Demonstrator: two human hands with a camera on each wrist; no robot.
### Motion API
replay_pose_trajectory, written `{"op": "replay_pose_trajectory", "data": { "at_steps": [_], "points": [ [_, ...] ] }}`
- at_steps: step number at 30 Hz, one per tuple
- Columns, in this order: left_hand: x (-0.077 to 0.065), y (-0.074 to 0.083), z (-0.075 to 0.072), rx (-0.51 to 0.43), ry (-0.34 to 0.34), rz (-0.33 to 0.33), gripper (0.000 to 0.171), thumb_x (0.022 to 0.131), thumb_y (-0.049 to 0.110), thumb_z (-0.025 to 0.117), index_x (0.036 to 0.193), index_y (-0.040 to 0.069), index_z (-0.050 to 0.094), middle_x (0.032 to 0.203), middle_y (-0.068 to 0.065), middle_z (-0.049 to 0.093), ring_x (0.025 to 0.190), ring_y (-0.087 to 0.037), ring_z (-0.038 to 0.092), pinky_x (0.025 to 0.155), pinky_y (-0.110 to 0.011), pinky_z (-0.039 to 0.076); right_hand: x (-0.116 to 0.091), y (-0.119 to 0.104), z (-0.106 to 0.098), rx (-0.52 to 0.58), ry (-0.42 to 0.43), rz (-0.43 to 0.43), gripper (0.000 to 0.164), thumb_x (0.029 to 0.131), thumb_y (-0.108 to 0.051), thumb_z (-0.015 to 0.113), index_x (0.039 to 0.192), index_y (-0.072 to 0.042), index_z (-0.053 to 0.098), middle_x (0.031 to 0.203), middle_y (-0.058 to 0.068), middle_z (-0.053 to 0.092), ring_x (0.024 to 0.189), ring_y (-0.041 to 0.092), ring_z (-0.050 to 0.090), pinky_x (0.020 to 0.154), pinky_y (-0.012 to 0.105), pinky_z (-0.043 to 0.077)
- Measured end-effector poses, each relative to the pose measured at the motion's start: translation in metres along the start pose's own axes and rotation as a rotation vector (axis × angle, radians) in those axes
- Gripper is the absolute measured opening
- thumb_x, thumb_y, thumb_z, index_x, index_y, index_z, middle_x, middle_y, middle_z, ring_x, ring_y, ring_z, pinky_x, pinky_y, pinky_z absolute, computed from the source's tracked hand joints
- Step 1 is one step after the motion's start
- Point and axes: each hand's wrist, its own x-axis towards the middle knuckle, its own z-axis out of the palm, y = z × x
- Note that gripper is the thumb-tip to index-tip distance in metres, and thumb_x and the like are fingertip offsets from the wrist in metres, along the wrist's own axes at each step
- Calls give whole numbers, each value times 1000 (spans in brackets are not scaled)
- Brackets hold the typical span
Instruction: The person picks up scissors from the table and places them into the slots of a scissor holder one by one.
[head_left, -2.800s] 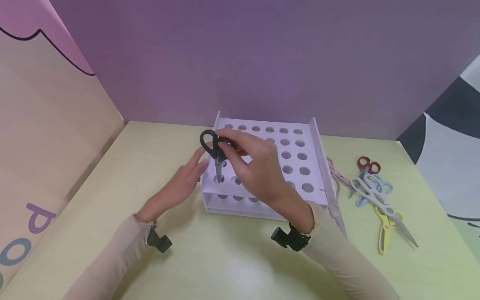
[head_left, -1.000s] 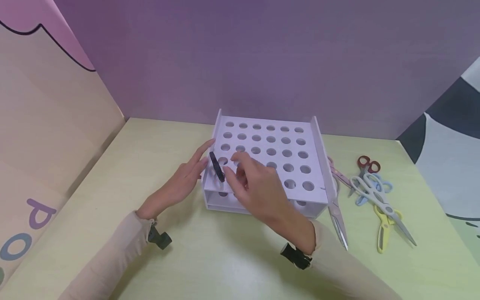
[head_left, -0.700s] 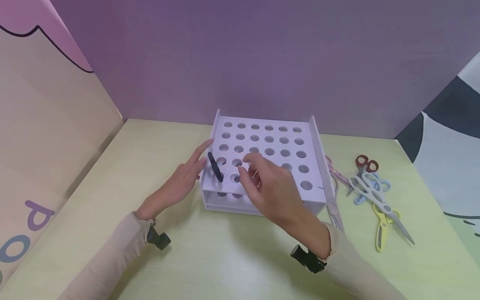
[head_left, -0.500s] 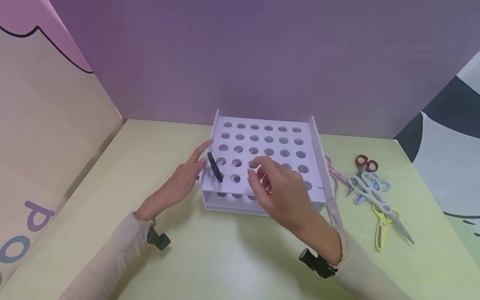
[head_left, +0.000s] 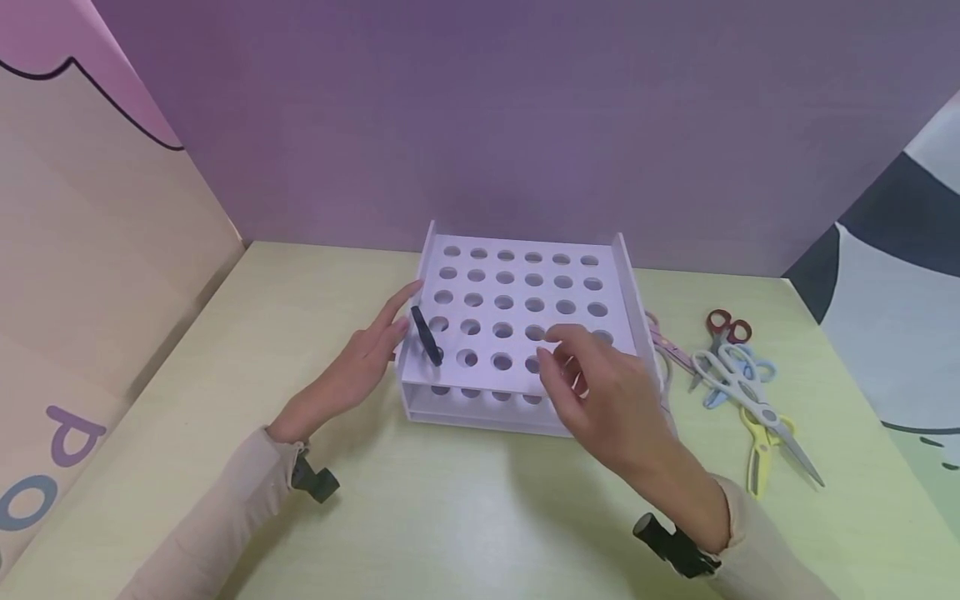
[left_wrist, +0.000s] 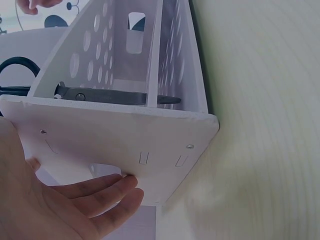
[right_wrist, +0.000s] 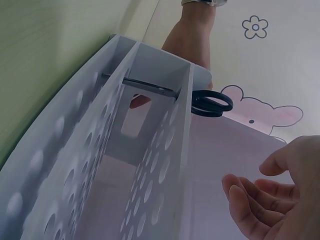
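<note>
A white rack [head_left: 487,314] with rows of round holes stands on the table. Black-handled scissors [head_left: 427,337] sit in its front left hole, handles up and tilted. In the left wrist view their blades [left_wrist: 115,96] pass down through the upper shelf and poke below the lower one. My left hand [head_left: 360,358] rests on the rack's left side panel, fingertips at its cut-out; one fingertip shows through the slot in the right wrist view. Over the rack's front right part hovers my right hand [head_left: 603,400], fingers loosely curled and nothing in them.
Right of the rack lie several scissors: a white-handled pair [head_left: 761,410] across blue ones [head_left: 720,397], yellow ones [head_left: 761,462], red-handled ones [head_left: 738,332] and pink ones [head_left: 672,350] partly behind the rack. A purple wall [head_left: 525,125] rises behind the table.
My right hand lowered the black-handled scissors into the front left hole and let go. It has since moved right across the rack. The left hand has stayed at the side panel.
</note>
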Motion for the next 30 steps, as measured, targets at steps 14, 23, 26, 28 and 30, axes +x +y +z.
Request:
{"op": "replay_pose_trajectory", "data": {
  "at_steps": [14,23,26,28,30],
  "points": [
    [0,0,1,-5,5,2,47,107,52,25,153,55,16,141,-11,57,104,-30,69,94,-53,51,-22,15,-26,-52,33,55,17,84,-6,67,100,-2,67,71,1,65,56,11,55,51,22,45],
    [-3,1,0,2,7,7,47,108,49,26,154,52,16,139,-10,59,103,-28,70,94,-52,50,-40,29,-42,-60,63,129,16,86,-8,64,99,2,67,74,5,68,58,13,59,54,17,47],
    [-3,1,-1,6,11,13,48,109,47,27,155,51,16,137,-11,60,102,-27,70,94,-52,50,-44,37,-48,-75,88,153,18,85,-4,66,101,3,67,77,7,70,56,14,59,56,14,47],
    [-3,0,-1,6,13,9,47,108,48,26,155,52,16,137,-9,61,102,-26,70,93,-52,50,-46,44,-52,-93,96,174,18,85,-3,67,101,3,68,79,8,71,56,14,59,57,12,46],
    [-3,0,-1,6,13,9,47,108,48,26,154,53,16,137,-9,60,101,-26,70,93,-52,50,-49,52,-55,-116,116,192,16,85,-3,66,100,3,68,78,8,71,55,14,58,58,10,45]
  ]
}}
